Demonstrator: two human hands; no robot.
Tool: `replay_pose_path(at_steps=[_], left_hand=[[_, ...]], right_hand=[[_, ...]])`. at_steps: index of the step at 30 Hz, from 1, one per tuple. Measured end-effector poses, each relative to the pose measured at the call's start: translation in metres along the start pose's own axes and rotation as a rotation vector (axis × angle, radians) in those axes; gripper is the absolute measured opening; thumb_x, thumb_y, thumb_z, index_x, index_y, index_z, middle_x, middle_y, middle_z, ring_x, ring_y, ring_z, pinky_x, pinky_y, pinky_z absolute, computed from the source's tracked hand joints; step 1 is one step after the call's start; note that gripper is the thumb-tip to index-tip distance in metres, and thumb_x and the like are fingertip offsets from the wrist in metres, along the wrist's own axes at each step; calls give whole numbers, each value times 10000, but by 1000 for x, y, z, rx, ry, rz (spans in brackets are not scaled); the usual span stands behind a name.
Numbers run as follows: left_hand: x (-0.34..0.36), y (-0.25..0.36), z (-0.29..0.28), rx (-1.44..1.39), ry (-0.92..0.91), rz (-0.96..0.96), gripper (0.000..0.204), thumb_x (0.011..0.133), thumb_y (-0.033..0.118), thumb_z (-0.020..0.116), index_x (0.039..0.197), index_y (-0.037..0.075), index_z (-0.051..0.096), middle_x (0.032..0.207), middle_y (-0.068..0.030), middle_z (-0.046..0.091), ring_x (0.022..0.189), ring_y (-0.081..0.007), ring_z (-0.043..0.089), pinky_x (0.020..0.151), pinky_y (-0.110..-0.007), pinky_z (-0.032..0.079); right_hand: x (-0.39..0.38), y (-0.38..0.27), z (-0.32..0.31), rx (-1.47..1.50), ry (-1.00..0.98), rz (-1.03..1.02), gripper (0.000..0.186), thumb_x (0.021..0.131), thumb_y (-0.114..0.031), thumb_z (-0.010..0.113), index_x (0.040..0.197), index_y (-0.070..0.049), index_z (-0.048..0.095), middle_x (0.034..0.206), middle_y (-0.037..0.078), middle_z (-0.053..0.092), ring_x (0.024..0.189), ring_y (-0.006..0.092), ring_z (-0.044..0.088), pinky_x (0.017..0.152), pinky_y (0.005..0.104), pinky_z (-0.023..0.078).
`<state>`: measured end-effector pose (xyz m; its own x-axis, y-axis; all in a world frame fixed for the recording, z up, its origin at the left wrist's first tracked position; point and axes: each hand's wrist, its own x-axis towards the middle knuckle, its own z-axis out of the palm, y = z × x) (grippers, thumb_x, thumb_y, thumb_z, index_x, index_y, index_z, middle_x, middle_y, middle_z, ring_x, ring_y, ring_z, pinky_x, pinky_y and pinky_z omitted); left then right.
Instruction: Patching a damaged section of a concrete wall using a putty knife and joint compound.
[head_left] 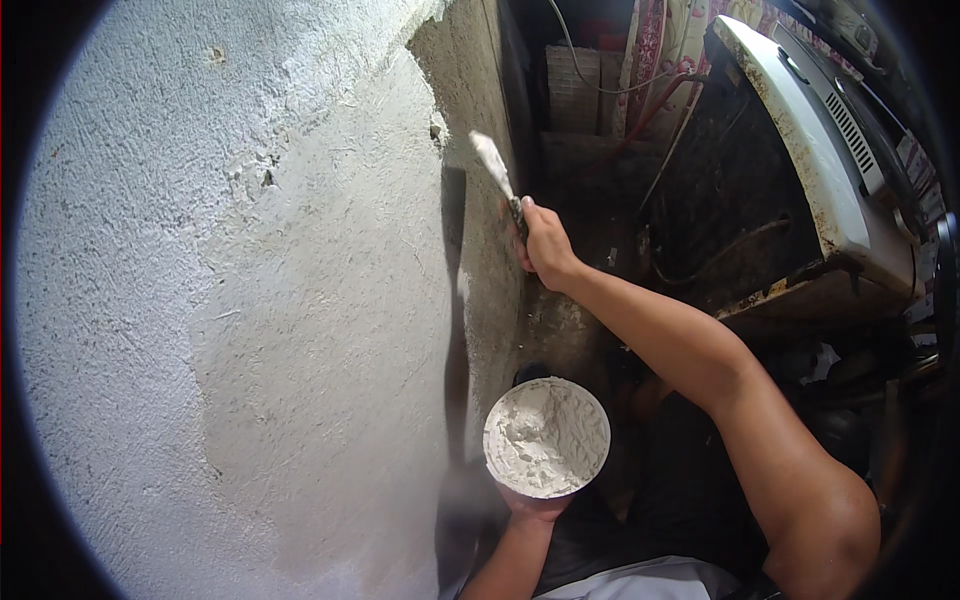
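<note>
My right hand [543, 243] grips the dark handle of a putty knife [490, 160], raised beside a rough wall [320, 300], with thick white paste covering its blade. The wall has a smoother off-white patch with ragged, chipped edges near the top. Low in the view, my left hand [535, 508] holds a round tub [547, 437] of lumpy white paste from underneath; most of its fingers are hidden by the tub.
An old white appliance [810, 140] with rusty edges and a dark open side stands at the right. Behind, in a narrow gap, are a patterned curtain [645, 50], stacked pale panels [573, 90], a cable and a red hose [640, 130].
</note>
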<state>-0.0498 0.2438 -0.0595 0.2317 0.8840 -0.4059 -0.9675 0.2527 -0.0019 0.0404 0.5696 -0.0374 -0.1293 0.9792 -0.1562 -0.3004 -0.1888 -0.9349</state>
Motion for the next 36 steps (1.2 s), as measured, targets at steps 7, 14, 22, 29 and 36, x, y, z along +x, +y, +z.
replay_pose_path(at_steps=[7, 14, 22, 29, 36], left_hand=[[5, -16, 24, -43, 35, -11, 752, 984, 648, 420, 1564, 170, 410, 1606, -99, 409, 1481, -336, 381, 1220, -569, 291], [17, -32, 24, 32, 22, -3, 741, 991, 629, 428, 1559, 155, 419, 1599, -108, 418, 1476, -344, 389, 1217, -572, 296], [22, -38, 21, -20, 5, -17, 738, 994, 628, 434, 1559, 154, 419, 1605, -114, 409, 1480, -353, 379, 1217, -579, 290], [28, -30, 3, 18, -45, 12, 806, 983, 685, 396, 1593, 159, 347, 1635, -107, 356, 1500, -349, 347, 1213, -583, 301], [51, 0, -16, 39, -58, -24, 826, 980, 701, 373, 1604, 162, 324, 1644, -111, 337, 1506, -353, 333, 1221, -574, 287]], right_hand=[[-6, -45, 25, -20, -133, -161, 524, 1115, -427, 313, 754, -103, 511, 565, 17, 468, 388, 137, 384, 375, 304, 298], [-8, -12, -21, -620, 30, -425, 583, 1114, -401, 337, 758, 3, 559, 624, 101, 487, 598, 234, 467, 617, 407, 421], [-14, -57, -48, 97, -204, -126, 580, 1114, -486, 316, 785, -73, 555, 551, 13, 452, 378, 137, 349, 374, 300, 280], [58, -67, -32, -571, -30, -652, 597, 1099, -447, 366, 758, 18, 521, 619, 221, 549, 613, 414, 580, 614, 473, 444], [113, -19, -36, -846, -7, -702, 495, 1092, -385, 357, 861, -8, 581, 762, 285, 614, 803, 524, 593, 707, 529, 491]])
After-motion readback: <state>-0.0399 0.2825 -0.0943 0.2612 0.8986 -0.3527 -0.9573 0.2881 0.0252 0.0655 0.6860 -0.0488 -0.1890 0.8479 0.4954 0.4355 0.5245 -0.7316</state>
